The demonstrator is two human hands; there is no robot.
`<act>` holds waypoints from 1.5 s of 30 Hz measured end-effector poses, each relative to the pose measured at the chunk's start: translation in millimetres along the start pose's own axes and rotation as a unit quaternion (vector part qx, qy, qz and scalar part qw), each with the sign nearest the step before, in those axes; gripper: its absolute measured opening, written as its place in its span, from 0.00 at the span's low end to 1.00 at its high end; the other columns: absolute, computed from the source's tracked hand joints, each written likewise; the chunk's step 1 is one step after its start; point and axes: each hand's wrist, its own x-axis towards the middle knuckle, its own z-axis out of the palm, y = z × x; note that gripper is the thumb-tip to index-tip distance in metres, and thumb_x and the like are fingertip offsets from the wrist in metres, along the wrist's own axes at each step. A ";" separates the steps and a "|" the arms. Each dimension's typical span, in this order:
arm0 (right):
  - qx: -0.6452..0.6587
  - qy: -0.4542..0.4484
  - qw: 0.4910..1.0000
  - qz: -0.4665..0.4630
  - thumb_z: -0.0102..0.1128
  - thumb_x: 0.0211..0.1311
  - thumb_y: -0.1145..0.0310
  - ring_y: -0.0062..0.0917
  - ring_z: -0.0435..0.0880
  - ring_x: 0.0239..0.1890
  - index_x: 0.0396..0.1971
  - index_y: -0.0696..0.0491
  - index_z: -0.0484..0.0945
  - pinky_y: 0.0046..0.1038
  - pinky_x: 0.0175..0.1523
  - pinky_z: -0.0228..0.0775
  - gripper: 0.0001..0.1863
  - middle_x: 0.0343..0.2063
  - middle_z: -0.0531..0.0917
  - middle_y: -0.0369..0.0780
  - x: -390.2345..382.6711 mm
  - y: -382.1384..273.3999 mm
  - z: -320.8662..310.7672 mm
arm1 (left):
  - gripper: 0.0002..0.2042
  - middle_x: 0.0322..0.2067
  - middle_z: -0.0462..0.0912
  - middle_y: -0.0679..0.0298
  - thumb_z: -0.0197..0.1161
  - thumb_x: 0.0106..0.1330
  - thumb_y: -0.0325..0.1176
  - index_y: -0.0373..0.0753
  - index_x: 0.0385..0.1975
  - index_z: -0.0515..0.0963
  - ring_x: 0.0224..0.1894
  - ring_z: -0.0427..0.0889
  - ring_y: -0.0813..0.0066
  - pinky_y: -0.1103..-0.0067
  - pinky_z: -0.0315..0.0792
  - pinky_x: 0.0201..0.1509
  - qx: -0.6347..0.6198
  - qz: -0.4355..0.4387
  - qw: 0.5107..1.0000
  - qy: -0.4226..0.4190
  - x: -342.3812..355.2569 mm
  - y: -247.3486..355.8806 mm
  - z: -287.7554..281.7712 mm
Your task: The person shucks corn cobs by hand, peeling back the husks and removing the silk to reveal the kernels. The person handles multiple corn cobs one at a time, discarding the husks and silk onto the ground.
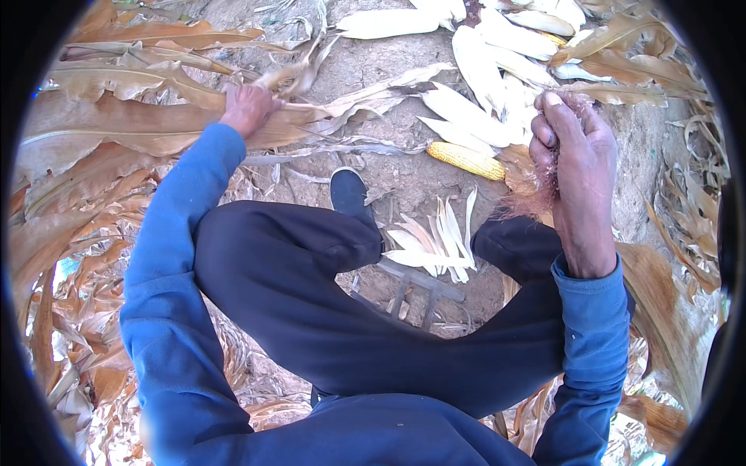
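Observation:
At the upper left my left hand (250,109) is closed on a dry corn stalk (280,81) among long brown leaves (109,128). My right hand (571,151), at the right, has its fingers curled around a wad of reddish-brown corn silk (522,194), with strands hanging below it. Just left of that lies a bare yellow cob (465,161) on the dirt. Pale husks (478,116) are strewn beyond it, and a loose bunch of torn husk strips (435,241) lies between my feet.
My bent legs (326,311) straddle a wooden frame (416,283) on the dirt ground (365,62), with a dark shoe (350,194) showing. Dry leaves (676,303) crowd both sides. More white husks (528,31), with some yellow kernels showing, lie at the top right.

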 end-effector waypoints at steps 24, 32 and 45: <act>-0.010 -0.057 0.998 0.022 0.57 0.66 0.68 0.10 0.65 0.20 0.40 0.62 0.74 0.12 0.22 0.54 0.11 0.21 0.70 0.31 -0.5 22.2 7.3 | 0.11 0.38 0.80 0.60 0.54 0.72 0.35 0.36 0.47 0.73 0.38 0.80 0.74 0.76 0.78 0.37 -0.647 -0.168 0.662 -0.339 -62.8 -79.1 118.6; -0.011 -0.085 0.996 0.023 0.57 0.67 0.66 0.10 0.65 0.21 0.40 0.63 0.74 0.13 0.24 0.55 0.13 0.21 0.71 0.32 -22.2 9.0 11.8 | 0.11 0.39 0.81 0.59 0.54 0.71 0.33 0.35 0.48 0.74 0.39 0.82 0.73 0.76 0.79 0.39 -0.572 -0.205 0.719 -0.336 -154.0 -72.0 151.0; 0.028 -0.022 0.999 0.018 0.55 0.65 0.66 0.14 0.72 0.25 0.38 0.60 0.75 0.15 0.29 0.64 0.11 0.23 0.74 0.33 -2.2 20.2 -0.9 | 0.12 0.40 0.82 0.56 0.52 0.72 0.32 0.33 0.49 0.75 0.39 0.83 0.73 0.76 0.81 0.41 -0.744 -0.202 0.598 0.222 -279.1 47.3 82.7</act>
